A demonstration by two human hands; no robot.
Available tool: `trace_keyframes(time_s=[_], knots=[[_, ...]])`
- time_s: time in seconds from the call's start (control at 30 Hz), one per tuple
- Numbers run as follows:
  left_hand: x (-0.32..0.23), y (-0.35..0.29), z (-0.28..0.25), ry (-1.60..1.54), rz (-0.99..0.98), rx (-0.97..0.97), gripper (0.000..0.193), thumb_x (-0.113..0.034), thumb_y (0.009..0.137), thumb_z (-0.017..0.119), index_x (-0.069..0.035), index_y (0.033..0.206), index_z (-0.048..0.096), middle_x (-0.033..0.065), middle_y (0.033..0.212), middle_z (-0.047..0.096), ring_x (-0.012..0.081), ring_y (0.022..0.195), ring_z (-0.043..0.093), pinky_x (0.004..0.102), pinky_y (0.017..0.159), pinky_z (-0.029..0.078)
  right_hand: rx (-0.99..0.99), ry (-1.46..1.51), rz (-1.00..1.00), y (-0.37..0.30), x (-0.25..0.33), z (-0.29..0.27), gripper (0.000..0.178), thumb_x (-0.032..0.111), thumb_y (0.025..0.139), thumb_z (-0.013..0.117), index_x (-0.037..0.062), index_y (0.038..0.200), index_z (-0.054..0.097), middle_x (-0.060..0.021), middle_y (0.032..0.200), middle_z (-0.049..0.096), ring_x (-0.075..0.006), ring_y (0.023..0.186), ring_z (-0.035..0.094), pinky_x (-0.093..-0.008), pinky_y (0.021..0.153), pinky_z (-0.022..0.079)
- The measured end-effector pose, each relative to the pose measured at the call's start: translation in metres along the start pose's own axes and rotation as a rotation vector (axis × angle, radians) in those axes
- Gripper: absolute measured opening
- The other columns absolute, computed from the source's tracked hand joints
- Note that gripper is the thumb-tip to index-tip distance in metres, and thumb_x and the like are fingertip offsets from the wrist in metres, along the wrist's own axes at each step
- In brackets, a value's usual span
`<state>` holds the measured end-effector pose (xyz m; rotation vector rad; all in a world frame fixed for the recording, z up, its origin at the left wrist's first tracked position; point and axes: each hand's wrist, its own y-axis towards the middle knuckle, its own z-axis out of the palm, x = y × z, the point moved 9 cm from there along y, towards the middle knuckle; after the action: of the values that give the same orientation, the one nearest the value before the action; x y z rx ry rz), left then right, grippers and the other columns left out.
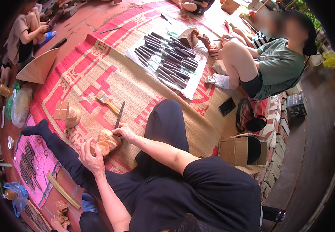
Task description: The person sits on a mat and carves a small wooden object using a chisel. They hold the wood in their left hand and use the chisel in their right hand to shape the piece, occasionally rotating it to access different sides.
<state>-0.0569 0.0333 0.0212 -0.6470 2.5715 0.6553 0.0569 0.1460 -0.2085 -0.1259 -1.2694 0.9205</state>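
A pale carved wooden figure [108,139] lies tilted in front of my crossed legs, above the mat. My left hand [91,159] is closed round its near-left end, with the fingers partly hiding it. At its far-right side, my right hand [125,132] grips a slim dark carving tool [120,115] that points up and away; the tool's lower end is hidden. Just beyond, a flat brush [108,101] with a pale wooden handle rests on the mat. A second wooden carving [72,116] with a square block base lies to the left of the brush.
The red and tan woven mat [136,104] carries a white sheet with several dark tools [171,58]. At right are a phone [227,106], a black strap bag [255,123] and an open cardboard box [233,150]. A person [281,62] sits far right; more tools lie on pink cloth [45,162] at left.
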Motion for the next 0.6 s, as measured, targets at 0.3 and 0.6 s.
trace_keyframes(time_s=[0.3,0.6], knots=[[0.014,0.002,-0.006,-0.077,-0.092,-0.029,0.030,-0.015,0.076,0.057,-0.011,0.105,0.060,0.0061,0.101,0.059,0.0260,0.099,0.056,0.0412,0.084,0.041,-0.103,0.165,0.103,-0.007,-0.002,-0.010,0.011,0.011,0.075,0.069,0.0057,0.080,0.060,-0.0021,0.072,0.061,-0.0111,0.060,0.055,-0.0254,0.053,0.042],[0.032,0.000,-0.011,-0.199,-0.193,-0.127,0.028,-0.010,0.078,0.056,-0.005,0.104,0.060,0.0117,0.100,0.061,0.0300,0.094,0.059,0.0400,0.083,0.045,0.012,0.107,-0.028,0.001,-0.001,0.000,0.013,0.013,0.077,0.069,0.0057,0.081,0.059,-0.0022,0.075,0.060,-0.0104,0.060,0.055,-0.0244,0.053,0.043]])
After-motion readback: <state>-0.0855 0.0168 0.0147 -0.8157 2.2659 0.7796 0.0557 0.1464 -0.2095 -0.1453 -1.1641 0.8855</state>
